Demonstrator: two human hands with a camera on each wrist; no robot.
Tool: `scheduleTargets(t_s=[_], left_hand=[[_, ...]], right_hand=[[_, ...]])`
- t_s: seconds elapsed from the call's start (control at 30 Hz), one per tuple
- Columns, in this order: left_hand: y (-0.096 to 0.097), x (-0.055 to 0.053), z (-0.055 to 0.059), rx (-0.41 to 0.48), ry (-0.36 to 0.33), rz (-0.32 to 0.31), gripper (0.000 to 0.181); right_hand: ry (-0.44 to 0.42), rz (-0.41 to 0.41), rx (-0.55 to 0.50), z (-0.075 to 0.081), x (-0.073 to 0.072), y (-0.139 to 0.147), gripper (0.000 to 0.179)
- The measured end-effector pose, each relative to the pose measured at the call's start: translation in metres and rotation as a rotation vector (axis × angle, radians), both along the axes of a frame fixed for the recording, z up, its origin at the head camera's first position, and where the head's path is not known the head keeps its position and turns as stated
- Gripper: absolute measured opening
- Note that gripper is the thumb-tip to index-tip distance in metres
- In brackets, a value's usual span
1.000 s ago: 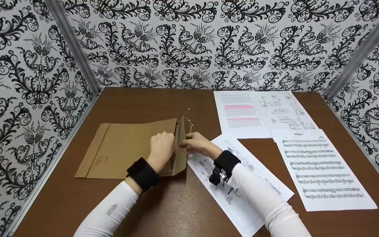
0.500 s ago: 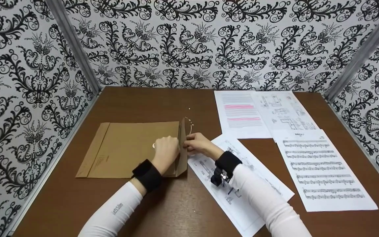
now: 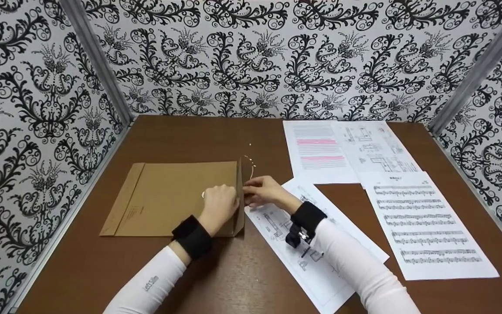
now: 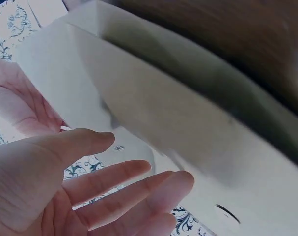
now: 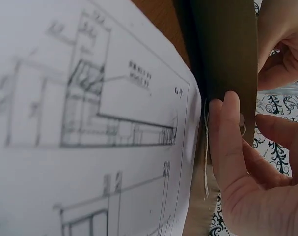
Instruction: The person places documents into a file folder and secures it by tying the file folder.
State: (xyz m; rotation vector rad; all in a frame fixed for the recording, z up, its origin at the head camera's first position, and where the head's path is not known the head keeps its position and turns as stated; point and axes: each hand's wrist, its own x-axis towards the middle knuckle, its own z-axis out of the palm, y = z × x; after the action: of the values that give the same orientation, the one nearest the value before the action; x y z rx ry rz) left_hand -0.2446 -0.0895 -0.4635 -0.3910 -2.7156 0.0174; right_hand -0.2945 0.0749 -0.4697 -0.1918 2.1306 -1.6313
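A brown paper envelope [image 3: 174, 192] lies at the table's left, its flap [image 3: 240, 209] raised along the right edge. My left hand [image 3: 220, 203] rests over the edge beside that flap. In the left wrist view its fingers [image 4: 139, 199] are loosely extended, thumb apart, pinching nothing. My right hand [image 3: 266, 192] is at the flap's outer side. In the right wrist view, its straight fingers [image 5: 227, 132] touch the flap, near a small round button [image 5: 242, 120]. A thin pale string [image 5: 205, 157] hangs beside them. A white disc [image 4: 227, 215] shows on the envelope.
A drawing sheet [image 3: 316, 248] lies under my right forearm. Further right are a sheet with pink highlighting [image 3: 320, 150], another drawing [image 3: 377, 148] and sheet music [image 3: 429, 224]. Patterned panels [image 3: 251, 56] enclose the brown table [image 3: 233, 279].
My left hand has shifted right to the envelope's edge, baring the white disc. The gap between flap and envelope has narrowed. My right hand's fingers have spread slightly.
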Motion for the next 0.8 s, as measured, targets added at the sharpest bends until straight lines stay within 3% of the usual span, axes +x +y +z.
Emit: scheduleTargets(t_s=[0.2,0.43,0.8], left_hand=[[0.000,0.009,0.002,0.006,0.096,-0.074,0.033],[0.004,0.025,0.007,0.023,0.149,-0.146,0.027],[0.018,0.059,0.015,0.062,0.156,-0.211,0.019]], right_hand=[[0.021,-0.008,0.055,0.002,0.004,0.018,0.038],[0.151,0.027,0.173,0.005,0.010,0.047,0.037],[0.164,0.071,0.229,0.014,0.025,0.095,0.043]])
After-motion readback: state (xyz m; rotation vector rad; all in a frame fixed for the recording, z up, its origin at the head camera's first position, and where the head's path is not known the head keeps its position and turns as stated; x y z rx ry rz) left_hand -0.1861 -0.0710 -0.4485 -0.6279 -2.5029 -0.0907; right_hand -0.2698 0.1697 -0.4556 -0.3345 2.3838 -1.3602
